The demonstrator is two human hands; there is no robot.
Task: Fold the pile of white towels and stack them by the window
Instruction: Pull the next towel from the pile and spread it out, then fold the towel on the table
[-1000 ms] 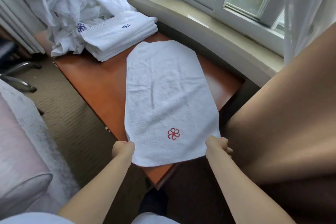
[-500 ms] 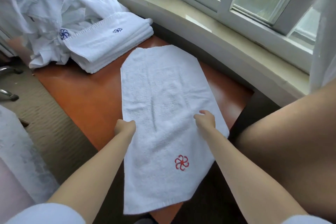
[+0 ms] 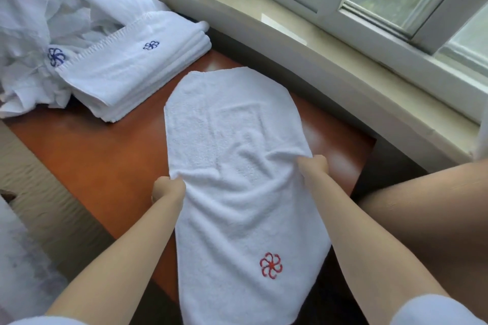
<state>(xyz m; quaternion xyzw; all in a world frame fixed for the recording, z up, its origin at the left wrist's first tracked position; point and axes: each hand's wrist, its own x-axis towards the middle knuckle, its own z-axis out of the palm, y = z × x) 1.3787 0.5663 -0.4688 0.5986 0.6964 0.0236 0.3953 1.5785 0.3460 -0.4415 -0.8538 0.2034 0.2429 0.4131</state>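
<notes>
Gripping the white towel [image 3: 237, 166] at mid-length, the left hand [image 3: 169, 188] and the right hand [image 3: 314, 166] each have fingers curled into the cloth at its long edges, and the terry bunches into creases between them.

Head view: the towel lies lengthwise on the wooden table [image 3: 100, 155]. Its far end rests flat near the table's window-side edge; its near end, bearing a red flower emblem [image 3: 270, 265], hangs over the table's near edge toward the person. The left hand pinches the towel's left edge over the table's middle. The right hand pinches the right edge, closer to the table's right corner.

At the table's far left stands a stack of folded towels [image 3: 132, 74], squared and flat, with a blue emblem on top. Touching its left side and behind it lies the pile of unfolded towels [image 3: 52, 8], rumpled, covering the far-left corner, with a second blue emblem showing.

The window sill [image 3: 317, 42] runs just beyond the table's far edge, under the window frame [image 3: 330, 0]. A tan upholstered surface [image 3: 422, 219] sits at the right. Carpet [image 3: 39, 179] shows to the table's left.
</notes>
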